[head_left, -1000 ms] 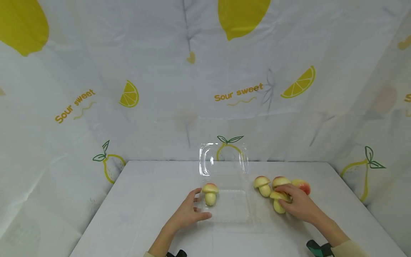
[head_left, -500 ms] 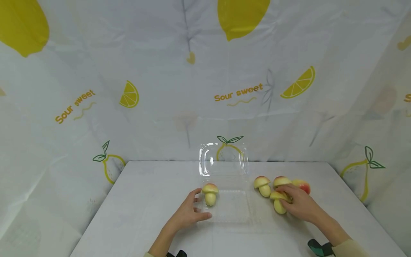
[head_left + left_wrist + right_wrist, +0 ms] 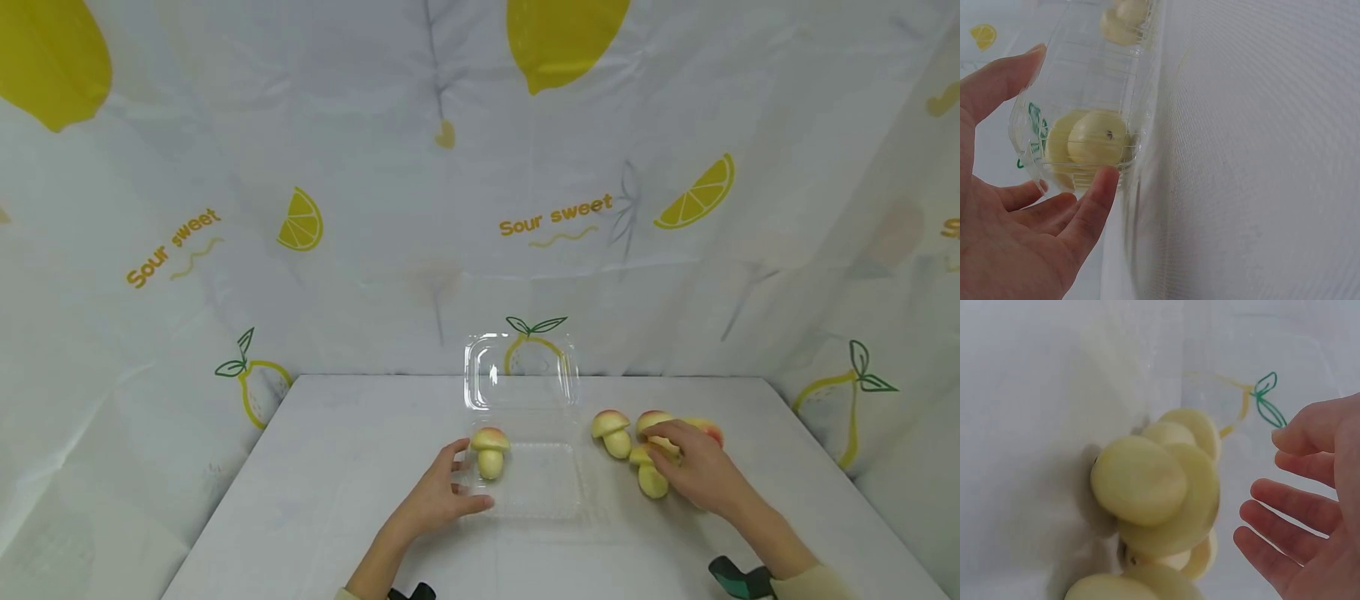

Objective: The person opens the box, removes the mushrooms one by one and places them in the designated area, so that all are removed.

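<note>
A clear plastic box (image 3: 543, 487) lies open mid-table, its lid (image 3: 521, 375) standing up behind it. One yellow toy mushroom with a pink cap (image 3: 490, 450) stands in the box's left end. My left hand (image 3: 438, 498) holds the box's near left corner between thumb and fingers; in the left wrist view the left hand (image 3: 1022, 250) spans the box wall (image 3: 1085, 69) with the mushroom (image 3: 1097, 140) behind it. My right hand (image 3: 693, 471) hovers over a cluster of mushrooms (image 3: 651, 479) right of the box. In the right wrist view the right hand (image 3: 1316, 506) has loose, spread fingers beside the mushrooms (image 3: 1154, 494), holding nothing.
Another mushroom (image 3: 611, 433) stands alone between the box and the cluster. The white table (image 3: 337, 467) is walled on three sides by a lemon-print cloth (image 3: 300, 221). A dark strap (image 3: 738, 579) shows at my right wrist.
My right hand has slid a little farther back over the mushroom cluster. The left hand and the box have not moved.
</note>
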Demonstrator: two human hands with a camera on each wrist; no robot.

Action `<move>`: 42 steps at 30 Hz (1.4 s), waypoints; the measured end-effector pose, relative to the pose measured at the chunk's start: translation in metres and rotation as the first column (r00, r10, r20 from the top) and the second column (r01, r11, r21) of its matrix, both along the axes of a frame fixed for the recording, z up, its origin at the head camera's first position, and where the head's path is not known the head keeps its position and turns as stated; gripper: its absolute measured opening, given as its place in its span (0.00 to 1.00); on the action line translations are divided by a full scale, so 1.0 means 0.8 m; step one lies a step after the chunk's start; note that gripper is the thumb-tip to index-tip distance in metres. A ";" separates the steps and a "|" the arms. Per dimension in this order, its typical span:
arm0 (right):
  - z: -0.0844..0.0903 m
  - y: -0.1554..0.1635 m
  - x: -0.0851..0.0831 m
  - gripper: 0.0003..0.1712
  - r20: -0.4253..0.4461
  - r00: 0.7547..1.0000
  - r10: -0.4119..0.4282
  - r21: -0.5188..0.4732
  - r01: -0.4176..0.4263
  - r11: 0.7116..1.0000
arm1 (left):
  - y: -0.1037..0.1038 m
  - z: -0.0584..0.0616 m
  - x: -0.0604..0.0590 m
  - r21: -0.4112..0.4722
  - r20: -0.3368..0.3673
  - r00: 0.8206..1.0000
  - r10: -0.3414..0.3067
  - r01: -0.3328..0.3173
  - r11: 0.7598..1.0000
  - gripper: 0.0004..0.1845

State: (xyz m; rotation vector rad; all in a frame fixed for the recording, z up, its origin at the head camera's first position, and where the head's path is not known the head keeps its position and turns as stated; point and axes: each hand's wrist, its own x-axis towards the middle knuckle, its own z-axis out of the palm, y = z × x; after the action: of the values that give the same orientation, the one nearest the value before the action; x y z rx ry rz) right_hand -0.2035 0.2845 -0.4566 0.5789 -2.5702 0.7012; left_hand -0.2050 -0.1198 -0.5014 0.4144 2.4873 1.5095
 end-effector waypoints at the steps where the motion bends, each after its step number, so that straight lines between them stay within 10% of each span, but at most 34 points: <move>1: 0.002 -0.003 0.001 0.13 -0.007 1.000 0.002 -0.011 -0.002 1.000 | 0.000 0.000 0.000 0.002 0.005 1.000 0.002 -0.002 1.000 0.54; 15: 0.019 -0.042 0.006 0.15 0.055 0.998 -0.021 -0.116 0.027 0.993 | -0.001 0.001 0.000 0.005 0.012 1.000 0.006 -0.006 1.000 0.54; 23: 0.024 -0.061 0.000 0.15 -0.082 0.996 0.040 -0.166 -0.053 0.985 | 0.002 0.001 0.000 0.009 0.008 1.000 -0.004 0.004 1.000 0.53; 42: 0.018 -0.140 -0.011 0.15 0.111 0.991 0.078 -0.246 -0.049 0.968 | 0.002 0.002 0.001 0.008 0.004 1.000 0.005 -0.005 1.000 0.53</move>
State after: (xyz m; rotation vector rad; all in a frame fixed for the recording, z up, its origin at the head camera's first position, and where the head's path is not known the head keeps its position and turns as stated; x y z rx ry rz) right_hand -0.2123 0.1724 -0.4423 0.5554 -2.5296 1.0855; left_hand -0.2041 -0.1181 -0.5000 0.4065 2.4818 1.5208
